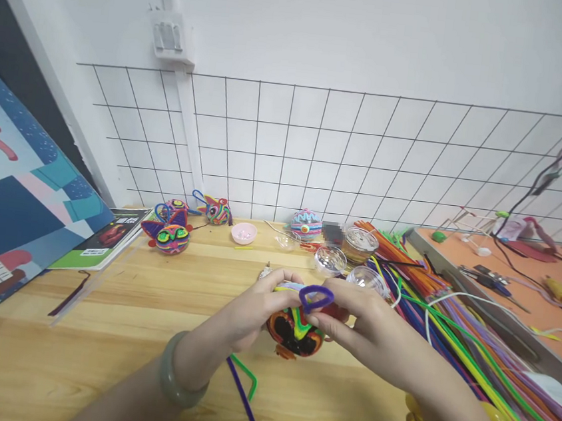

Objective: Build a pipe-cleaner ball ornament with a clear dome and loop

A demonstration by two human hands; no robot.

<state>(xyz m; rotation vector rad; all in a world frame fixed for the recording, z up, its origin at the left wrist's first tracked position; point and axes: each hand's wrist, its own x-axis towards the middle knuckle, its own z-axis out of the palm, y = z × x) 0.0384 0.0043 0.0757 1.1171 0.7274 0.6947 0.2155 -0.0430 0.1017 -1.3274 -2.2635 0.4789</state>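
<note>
- Toward the back-left corner of the bench [183, 374]: a green-eyed ball [172, 238] covered in coloured fuzz, with wing-like loops; probably light, and easily bent out of shape by the loops
- Farther right, well forward of the back edge: a loose purple stem [242, 392] crossing near a green stem [245, 368]; likely springy, best lifted mid-length, clear of any wire ends
- Fingers of the left hand [253, 308]: curled round the left side of the masked ball [295, 339], thumb up by the top
- Masked ball itself: around the middle of the bench, between both hands; likely light, firm beneath and soft on top, best cupped by the sides to spare the coiled face
- Purple loop [318, 305] above the face: apparently thin and pliable, best pinched low at the point; cannot tell if fastened
- Fingers of the right hand [370, 314]: seemingly pinching the loop's base, the rest arched over the ball's right side
- Along the right edge: a stem bundle [482, 376], likely tangle-prone, best drawn singly
</note>
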